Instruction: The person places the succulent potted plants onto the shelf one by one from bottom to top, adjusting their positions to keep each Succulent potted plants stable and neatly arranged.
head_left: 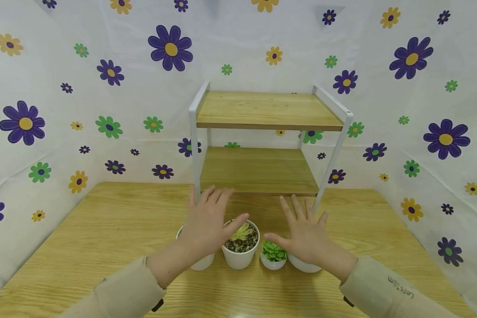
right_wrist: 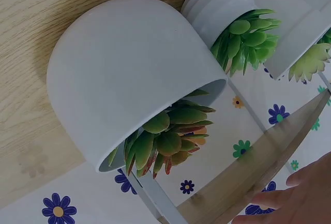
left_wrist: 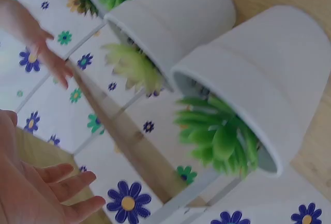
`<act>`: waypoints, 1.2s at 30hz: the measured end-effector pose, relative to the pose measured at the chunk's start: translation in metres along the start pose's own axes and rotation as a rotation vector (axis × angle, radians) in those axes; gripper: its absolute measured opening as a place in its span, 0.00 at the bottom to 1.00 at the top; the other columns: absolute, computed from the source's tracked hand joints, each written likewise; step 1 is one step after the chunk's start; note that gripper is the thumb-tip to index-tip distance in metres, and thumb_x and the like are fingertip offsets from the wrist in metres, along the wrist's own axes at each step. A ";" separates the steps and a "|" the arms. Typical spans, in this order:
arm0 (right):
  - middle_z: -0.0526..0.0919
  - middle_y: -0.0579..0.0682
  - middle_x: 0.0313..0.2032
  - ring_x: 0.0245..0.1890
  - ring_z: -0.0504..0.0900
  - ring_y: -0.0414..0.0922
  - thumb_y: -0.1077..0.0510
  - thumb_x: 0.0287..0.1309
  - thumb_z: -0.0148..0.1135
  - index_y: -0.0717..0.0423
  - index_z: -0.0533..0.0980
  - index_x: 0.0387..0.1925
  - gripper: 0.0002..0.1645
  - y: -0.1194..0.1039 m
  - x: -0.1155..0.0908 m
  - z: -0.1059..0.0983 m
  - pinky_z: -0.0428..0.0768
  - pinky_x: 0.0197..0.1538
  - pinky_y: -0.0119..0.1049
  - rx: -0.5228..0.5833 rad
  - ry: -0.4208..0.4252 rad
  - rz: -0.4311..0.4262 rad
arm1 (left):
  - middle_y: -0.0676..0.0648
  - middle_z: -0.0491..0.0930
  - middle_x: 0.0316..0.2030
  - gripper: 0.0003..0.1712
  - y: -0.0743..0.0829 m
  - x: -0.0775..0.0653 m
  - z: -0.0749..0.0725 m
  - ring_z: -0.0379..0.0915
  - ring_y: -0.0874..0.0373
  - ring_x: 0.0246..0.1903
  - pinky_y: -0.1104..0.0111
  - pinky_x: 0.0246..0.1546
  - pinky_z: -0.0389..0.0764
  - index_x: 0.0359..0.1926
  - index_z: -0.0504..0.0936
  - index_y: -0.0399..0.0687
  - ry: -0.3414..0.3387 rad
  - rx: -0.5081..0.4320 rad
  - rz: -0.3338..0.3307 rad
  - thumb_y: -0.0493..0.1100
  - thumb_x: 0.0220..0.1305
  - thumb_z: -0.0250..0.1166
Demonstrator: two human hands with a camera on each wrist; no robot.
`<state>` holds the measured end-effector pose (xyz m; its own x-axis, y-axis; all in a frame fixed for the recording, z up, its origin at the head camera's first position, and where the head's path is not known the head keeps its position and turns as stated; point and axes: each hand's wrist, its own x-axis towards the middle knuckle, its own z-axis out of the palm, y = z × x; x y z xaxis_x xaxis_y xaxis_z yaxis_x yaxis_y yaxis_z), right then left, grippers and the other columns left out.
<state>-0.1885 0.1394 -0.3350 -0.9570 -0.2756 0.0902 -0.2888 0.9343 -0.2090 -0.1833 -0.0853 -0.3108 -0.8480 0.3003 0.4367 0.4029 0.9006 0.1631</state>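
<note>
Four white pots with succulents stand in a row in front of a shelf. The leftmost pot (head_left: 202, 263), its green plant (left_wrist: 220, 133) seen in the left wrist view, is partly hidden below my left hand (head_left: 206, 225). Beside it is a pot (head_left: 240, 259) with a pale yellow-green succulent (head_left: 242, 232). Then come a small ribbed pot (head_left: 273, 264) with a bright green succulent (head_left: 273, 251) and a rounded pot (right_wrist: 129, 74) with a red-tipped succulent (right_wrist: 168, 136), overlapped by my right hand (head_left: 305, 238) in the head view. Both hands hold nothing, their fingers spread over the row.
Behind the pots rises a two-tier rack with a wooden top board (head_left: 268, 109), a lower board (head_left: 258, 170) and a white metal frame (head_left: 193, 150). It stands on a wood-grain table (head_left: 115, 229). A white flower-print cloth (head_left: 143, 88) encloses the back and sides.
</note>
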 end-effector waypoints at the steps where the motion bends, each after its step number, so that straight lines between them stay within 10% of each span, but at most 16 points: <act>1: 0.47 0.64 0.72 0.69 0.42 0.71 0.26 0.54 0.49 0.51 0.44 0.73 0.56 0.000 0.000 0.000 0.42 0.54 0.81 -0.002 0.002 -0.001 | 0.43 0.76 0.55 0.37 -0.001 0.001 -0.003 0.66 0.41 0.60 0.35 0.64 0.47 0.60 0.71 0.45 0.015 0.005 -0.005 0.67 0.60 0.54; 14: 0.48 0.64 0.71 0.69 0.42 0.70 0.27 0.54 0.51 0.51 0.45 0.73 0.56 0.002 0.000 0.000 0.42 0.55 0.80 0.025 0.028 -0.007 | 0.44 0.85 0.41 0.30 -0.018 0.012 -0.054 0.72 0.41 0.54 0.35 0.63 0.46 0.50 0.81 0.47 -0.080 -0.074 -0.167 0.64 0.67 0.47; 24: 0.50 0.64 0.71 0.69 0.44 0.71 0.28 0.55 0.51 0.51 0.45 0.73 0.54 0.003 -0.001 -0.001 0.43 0.56 0.80 0.009 0.033 -0.006 | 0.42 0.83 0.38 0.45 -0.049 0.031 -0.097 0.76 0.42 0.46 0.38 0.58 0.56 0.49 0.79 0.44 -0.205 -0.111 -0.296 0.73 0.65 0.29; 29: 0.51 0.64 0.71 0.69 0.45 0.71 0.27 0.54 0.50 0.52 0.46 0.73 0.55 0.005 -0.002 0.000 0.43 0.55 0.80 0.005 0.040 -0.004 | 0.37 0.79 0.48 0.51 -0.067 0.053 -0.118 0.72 0.39 0.52 0.45 0.50 0.68 0.61 0.70 0.43 -0.252 -0.237 -0.384 0.75 0.62 0.23; 36: 0.52 0.63 0.70 0.68 0.47 0.71 0.27 0.53 0.52 0.53 0.48 0.72 0.55 0.008 -0.004 0.004 0.44 0.55 0.81 -0.005 0.059 -0.002 | 0.35 0.68 0.63 0.55 -0.079 0.083 -0.125 0.53 0.33 0.66 0.38 0.63 0.55 0.71 0.53 0.41 -0.219 -0.442 -0.459 0.78 0.59 0.24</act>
<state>-0.1868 0.1472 -0.3408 -0.9530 -0.2642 0.1484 -0.2909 0.9347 -0.2043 -0.2421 -0.1711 -0.1766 -0.9984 0.0164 0.0549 0.0484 0.7530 0.6562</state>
